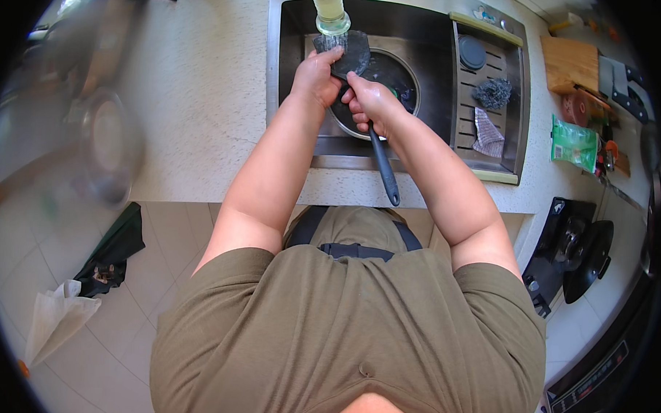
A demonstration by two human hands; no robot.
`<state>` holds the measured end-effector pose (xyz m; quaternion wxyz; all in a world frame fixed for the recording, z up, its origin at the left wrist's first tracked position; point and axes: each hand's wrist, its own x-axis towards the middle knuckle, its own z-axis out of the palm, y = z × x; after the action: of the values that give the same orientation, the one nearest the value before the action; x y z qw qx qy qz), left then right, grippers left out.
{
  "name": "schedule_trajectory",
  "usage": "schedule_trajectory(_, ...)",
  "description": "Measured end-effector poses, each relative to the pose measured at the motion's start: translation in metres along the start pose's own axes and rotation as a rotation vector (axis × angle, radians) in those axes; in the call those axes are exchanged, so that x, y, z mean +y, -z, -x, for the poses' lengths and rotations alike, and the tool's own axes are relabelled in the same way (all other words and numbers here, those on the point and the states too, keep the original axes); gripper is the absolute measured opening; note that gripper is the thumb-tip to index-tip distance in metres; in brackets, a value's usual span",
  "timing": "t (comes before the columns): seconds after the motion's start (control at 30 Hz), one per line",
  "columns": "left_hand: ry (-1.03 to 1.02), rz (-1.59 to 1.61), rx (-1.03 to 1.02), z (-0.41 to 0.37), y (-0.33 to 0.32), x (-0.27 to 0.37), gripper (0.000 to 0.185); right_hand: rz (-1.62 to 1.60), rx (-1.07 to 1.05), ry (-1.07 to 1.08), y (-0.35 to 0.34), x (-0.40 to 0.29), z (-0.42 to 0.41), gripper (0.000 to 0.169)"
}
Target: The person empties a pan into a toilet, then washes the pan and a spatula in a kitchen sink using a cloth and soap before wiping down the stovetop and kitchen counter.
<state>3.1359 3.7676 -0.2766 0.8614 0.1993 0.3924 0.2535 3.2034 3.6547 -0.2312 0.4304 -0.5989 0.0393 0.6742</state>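
Note:
A dark spatula (357,53) is tilted over the sink (402,23), its broad blade under water running from a faucet with a clear spray head (330,12). My left hand (317,77) grips the blade's left side, thumb on top, wet from the flow. Around the upper handle closes my right hand (371,101), and the grey handle end pokes out below it over the sink's front edge. Beneath both hands, a round dark vessel with a metal rim (418,95) sits in the basin; my hands hide part of it and its contents are unclear.
Right of the basin, a slotted drain tray (467,126) holds a round grey-blue lid (472,52), a steel-wool scourer (493,93) and a folded cloth (488,134). Farther right are a wooden board (569,64), a cleaver (613,80) and a green packet (574,144). A speckled countertop (214,93) extends left.

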Motion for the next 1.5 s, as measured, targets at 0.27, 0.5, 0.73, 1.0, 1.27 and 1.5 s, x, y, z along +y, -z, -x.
schedule_trajectory(0.27,0.004,0.033,0.045,0.012,0.014,-0.001,0.021,0.247,0.188,0.178,-0.007,-0.012,-0.029,0.066)
schedule_trajectory(0.5,0.094,0.178,0.199,0.017,-0.003,-0.016,0.029,0.115,0.094,0.643,-0.002,-0.021,-0.088,0.052)
schedule_trajectory(0.73,0.189,-0.58,0.105,0.033,-0.013,0.001,0.038,0.571,0.525,0.923,-0.01,-0.029,-0.074,0.03)
schedule_trajectory(1.0,0.119,0.076,-0.174,0.034,0.004,0.026,0.07,0.949,0.361,0.978,-0.042,-0.012,-0.058,0.056)
schedule_trajectory(1.27,0.099,0.089,-0.163,0.046,0.006,0.019,0.078,1.299,0.253,0.745,-0.04,-0.043,-0.052,0.07)
schedule_trajectory(1.5,0.047,-0.216,0.041,0.053,-0.006,0.025,0.058,1.187,0.308,0.423,-0.051,-0.061,-0.068,0.076)
